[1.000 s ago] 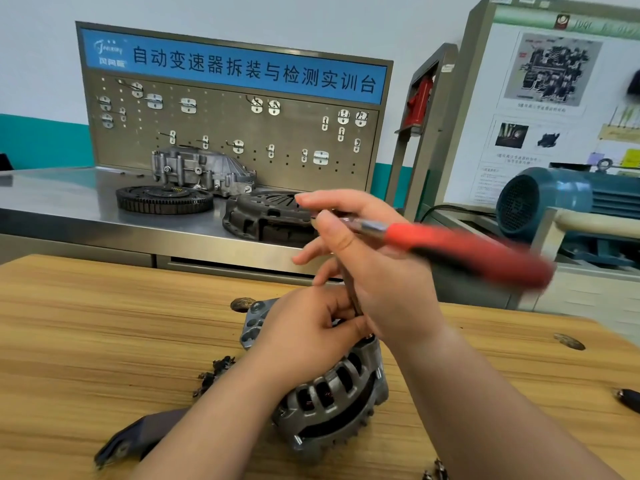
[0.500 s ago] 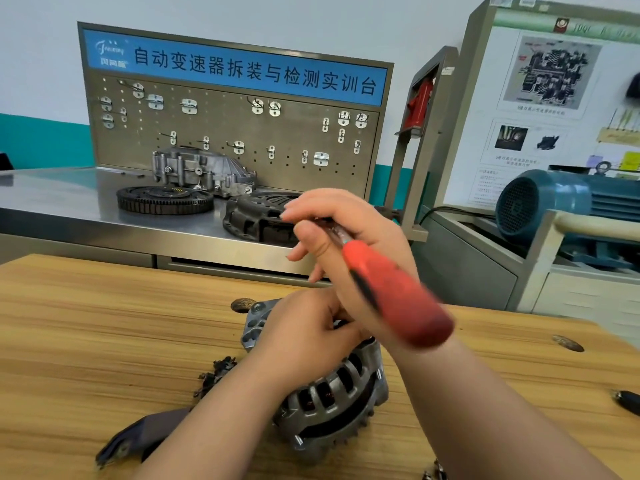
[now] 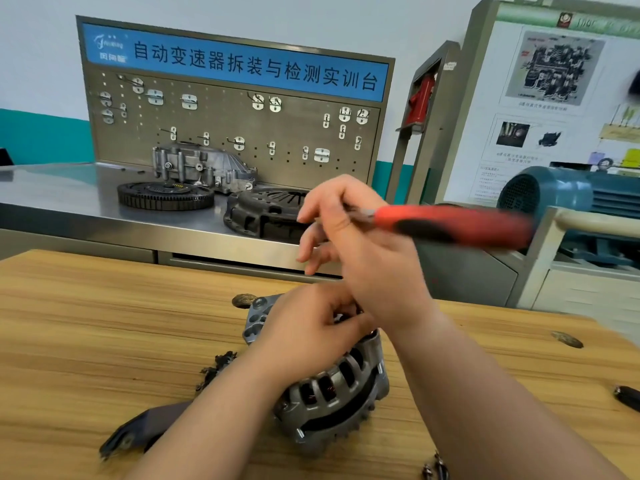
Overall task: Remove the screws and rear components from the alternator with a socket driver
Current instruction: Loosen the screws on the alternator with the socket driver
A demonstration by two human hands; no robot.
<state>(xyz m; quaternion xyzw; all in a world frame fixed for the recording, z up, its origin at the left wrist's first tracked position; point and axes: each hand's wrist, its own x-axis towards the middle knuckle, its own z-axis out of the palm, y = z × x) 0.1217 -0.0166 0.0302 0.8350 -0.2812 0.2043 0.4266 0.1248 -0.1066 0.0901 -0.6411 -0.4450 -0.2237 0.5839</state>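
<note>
Bits of metal [image 3: 434, 471] lay at the near edge of the table [image 3: 86, 323], and a dark cover [image 3: 138, 431] lay toward its near left corner. Behind them, mid-table, sat the alternator [image 3: 332, 393]. The left hand [image 3: 311, 327] was curled over its top, gripping it. Just above, the right hand [image 3: 363, 254] pinched the driver [image 3: 450, 221] by its shaft. The red handle was blurred and pointed right. Far back, a gear ring [image 3: 165, 195] lay on a steel bench [image 3: 52, 192].

my left hand [image 3: 308, 329] is gripping the top of the alternator [image 3: 341, 389] on the wooden table [image 3: 86, 323]. my right hand [image 3: 367, 261] is holding the red socket driver [image 3: 450, 223] above it, handle pointing right.
</note>
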